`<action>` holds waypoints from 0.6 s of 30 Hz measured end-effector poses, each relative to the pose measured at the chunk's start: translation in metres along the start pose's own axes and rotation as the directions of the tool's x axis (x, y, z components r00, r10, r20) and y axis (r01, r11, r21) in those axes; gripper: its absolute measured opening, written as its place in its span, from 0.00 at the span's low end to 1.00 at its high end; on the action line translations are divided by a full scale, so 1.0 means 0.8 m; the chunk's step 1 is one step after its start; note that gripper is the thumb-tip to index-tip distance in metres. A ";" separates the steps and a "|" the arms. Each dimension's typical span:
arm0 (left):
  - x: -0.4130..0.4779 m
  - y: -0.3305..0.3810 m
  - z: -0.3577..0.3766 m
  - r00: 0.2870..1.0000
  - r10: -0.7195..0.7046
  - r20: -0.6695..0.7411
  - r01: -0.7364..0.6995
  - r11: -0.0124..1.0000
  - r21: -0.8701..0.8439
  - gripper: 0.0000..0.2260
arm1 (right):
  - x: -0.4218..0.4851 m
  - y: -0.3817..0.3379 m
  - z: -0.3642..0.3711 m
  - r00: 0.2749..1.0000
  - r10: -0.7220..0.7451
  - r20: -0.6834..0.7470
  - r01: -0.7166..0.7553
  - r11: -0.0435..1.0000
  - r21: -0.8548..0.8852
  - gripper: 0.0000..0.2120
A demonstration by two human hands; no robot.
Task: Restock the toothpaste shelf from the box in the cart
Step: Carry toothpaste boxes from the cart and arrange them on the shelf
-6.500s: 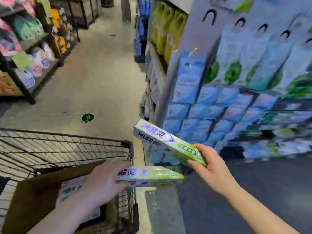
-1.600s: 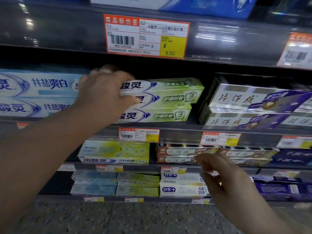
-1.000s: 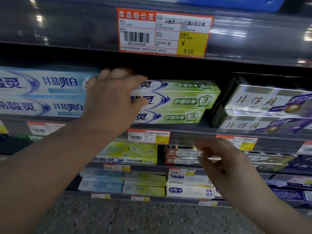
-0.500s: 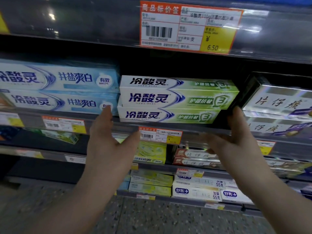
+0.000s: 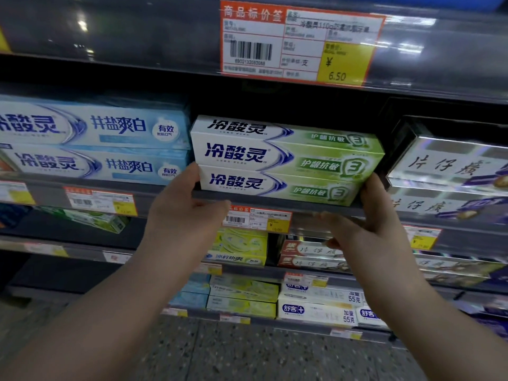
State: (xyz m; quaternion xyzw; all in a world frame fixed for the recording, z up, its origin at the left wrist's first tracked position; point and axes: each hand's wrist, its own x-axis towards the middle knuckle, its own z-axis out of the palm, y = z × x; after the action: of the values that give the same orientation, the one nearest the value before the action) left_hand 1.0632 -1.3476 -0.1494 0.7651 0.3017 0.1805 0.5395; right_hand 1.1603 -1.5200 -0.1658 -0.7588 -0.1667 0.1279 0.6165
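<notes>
**Green toothpaste stack squared up on the shelf**

Head view: the left grip and right grip, both open with straight fingers, bracket the ends of three stacked green-and-white toothpaste boxes. These lie on the shelf between blue toothpaste boxes and silver boxes. The step appears to be straightening; next probably comes a trip to the cart, out of view, for more.

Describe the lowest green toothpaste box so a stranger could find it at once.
Find the orange price tag marked 6.50 on the upper shelf edge. Below sits a stack of green-and-white toothpaste boxes, between blue boxes and silver boxes. The lowest box has the left hand and right hand at its ends.
</notes>
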 end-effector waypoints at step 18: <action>0.004 0.010 0.005 0.997 -0.061 0.046 0.065 0.994 -0.090 0.20 | -0.001 0.005 -0.002 0.990 0.140 0.015 -0.141 0.990 0.023 0.35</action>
State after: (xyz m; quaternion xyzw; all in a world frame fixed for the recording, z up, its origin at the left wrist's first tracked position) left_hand 1.0705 -1.3500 -0.1435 0.7334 0.3055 0.1606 0.5857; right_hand 1.1611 -1.5226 -0.1696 -0.7603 -0.1154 0.1782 0.6139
